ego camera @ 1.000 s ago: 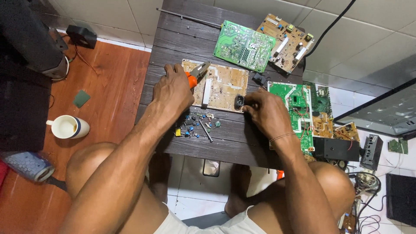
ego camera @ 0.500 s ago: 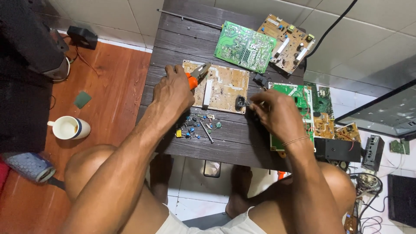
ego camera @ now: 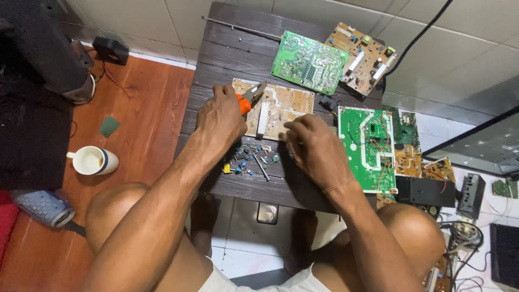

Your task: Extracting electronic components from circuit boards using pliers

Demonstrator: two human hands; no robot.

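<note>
My left hand (ego camera: 219, 116) grips orange-handled pliers (ego camera: 246, 101), whose jaws lie over the left part of a tan circuit board (ego camera: 281, 105) on a small dark wooden table (ego camera: 254, 186). My right hand (ego camera: 313, 148) rests at the board's lower right edge with its fingers curled; whatever is under them is hidden. Between the hands, in front of the board, lies a scatter of several small loose electronic parts (ego camera: 248, 159) and a thin metal tool (ego camera: 261, 167).
A green circuit board (ego camera: 308, 62) and a tan one (ego camera: 365, 54) lie at the table's far end, and another green board (ego camera: 367, 143) at the right edge. A mug (ego camera: 92, 160) stands on the floor to the left. Black boxes (ego camera: 432, 192) and cables sit at the right.
My right hand has shifted slightly left and nearer, and now covers the small dark part it was touching on the board's edge. The left hand with the pliers has barely moved.
</note>
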